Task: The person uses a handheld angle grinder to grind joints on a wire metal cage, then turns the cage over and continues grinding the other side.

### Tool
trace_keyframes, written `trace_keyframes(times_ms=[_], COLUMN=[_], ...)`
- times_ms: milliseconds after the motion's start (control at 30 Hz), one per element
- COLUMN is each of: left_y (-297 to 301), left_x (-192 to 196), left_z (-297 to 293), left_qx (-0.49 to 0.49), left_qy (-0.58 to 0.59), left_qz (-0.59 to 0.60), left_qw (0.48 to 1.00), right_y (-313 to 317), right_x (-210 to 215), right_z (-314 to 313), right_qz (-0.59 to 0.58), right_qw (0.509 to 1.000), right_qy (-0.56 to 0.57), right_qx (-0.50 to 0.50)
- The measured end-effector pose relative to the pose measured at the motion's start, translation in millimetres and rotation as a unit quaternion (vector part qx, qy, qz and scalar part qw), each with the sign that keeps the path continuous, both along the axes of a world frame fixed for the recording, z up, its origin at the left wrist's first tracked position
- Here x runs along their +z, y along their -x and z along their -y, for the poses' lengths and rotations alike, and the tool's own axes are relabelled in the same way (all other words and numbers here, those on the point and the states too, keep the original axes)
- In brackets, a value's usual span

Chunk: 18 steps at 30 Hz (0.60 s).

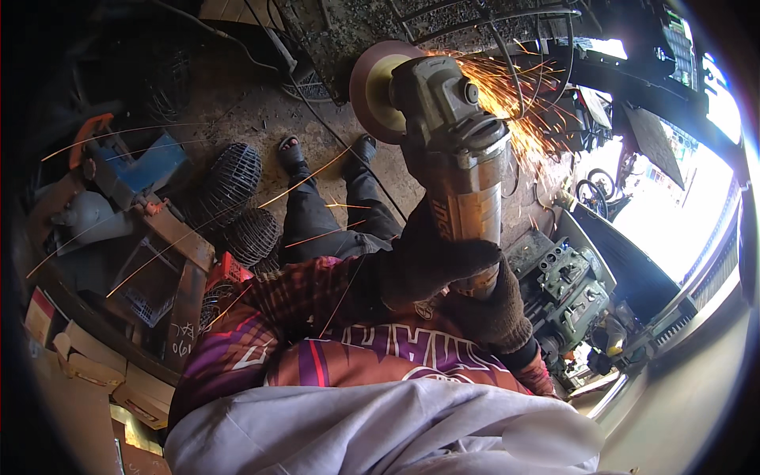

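An angle grinder (467,170) points away from me, its worn disc (377,91) at the far end. Sparks (526,111) stream to the right from the disc's side. My left hand (423,265), in a dark glove, is wrapped round the grinder's body. Lower down, my right hand (499,313) in a brown knit glove closes round its rear end. Beyond the disc lies a dark bench top (328,39) strewn with grit, and bent metal rods (507,39) curve over it on the right. The grinder's head hides where the disc makes contact.
Rolled wire cages (233,178) stand on the floor at the left, beside a blue metal box (154,162) and cardboard boxes (87,356). A cable (336,134) crosses in front of my legs. A grey-green machine (566,289) stands at my right.
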<state>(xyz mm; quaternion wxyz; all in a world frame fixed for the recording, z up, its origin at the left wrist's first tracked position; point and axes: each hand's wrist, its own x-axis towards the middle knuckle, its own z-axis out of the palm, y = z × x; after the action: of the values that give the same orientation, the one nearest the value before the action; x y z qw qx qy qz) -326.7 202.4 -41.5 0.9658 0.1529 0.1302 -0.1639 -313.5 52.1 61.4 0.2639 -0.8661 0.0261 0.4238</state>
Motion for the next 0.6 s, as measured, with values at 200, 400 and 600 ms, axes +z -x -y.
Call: trace_keyframes(times_ms=[200, 400, 600], left_y=[0.4, -0.9, -1.1], left_x=[2.2, 2.2, 3.2], left_z=[0.8, 1.7, 1.4], left_qx=[0.003, 0.001, 0.02], left_qy=[0.039, 0.039, 0.048], left_qz=[-0.016, -0.019, -0.02], left_qw=[0.999, 0.999, 0.998], right_y=[-4.6, -6.2, -4.1], right_x=[5.4, 6.5, 3.2], right_z=[-14.8, -12.3, -12.6], right_qz=[0.022, 0.011, 0.033], right_qw=[1.0, 1.0, 0.999], right_qy=[0.005, 0.009, -0.002], right_qx=[-0.001, 0.003, -0.006])
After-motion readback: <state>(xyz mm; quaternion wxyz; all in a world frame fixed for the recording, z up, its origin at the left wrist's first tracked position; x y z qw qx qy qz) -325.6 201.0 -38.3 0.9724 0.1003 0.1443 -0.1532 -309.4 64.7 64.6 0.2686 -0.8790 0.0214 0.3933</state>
